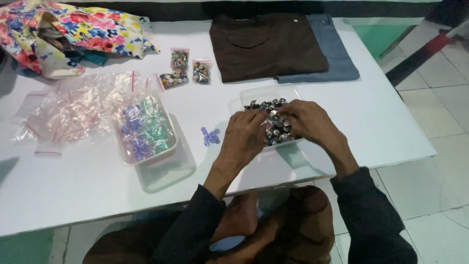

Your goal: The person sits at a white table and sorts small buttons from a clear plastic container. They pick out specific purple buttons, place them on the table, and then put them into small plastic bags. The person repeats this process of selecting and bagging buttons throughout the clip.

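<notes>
Both hands work over a clear plastic tub [254, 95] that sits on the white desk [391, 127] and is filled with small metal buttons [279, 129], dark and silvery. The left hand [246, 137] lies palm down at the tub's near left edge, its fingers curled into the heap; the right hand [310, 122] comes in from the right with fingers bent among the same buttons. Fingertips of both are buried in the pile, so I cannot tell how far either grip is closed or whether it has hold of a button. Just left of the left hand a few loose purple beads [210, 136] lie on the desk. Further left stands a second clear container [168, 146] holding purple and green pieces, and beside it a heap of empty zip bags [73, 112] with red strips. Beyond, three small filled bags [185, 68] lie near a folded brown garment [266, 46] stacked over a blue-grey one [337, 54]. A floral cloth [88, 27] is bunched at the far left corner.
</notes>
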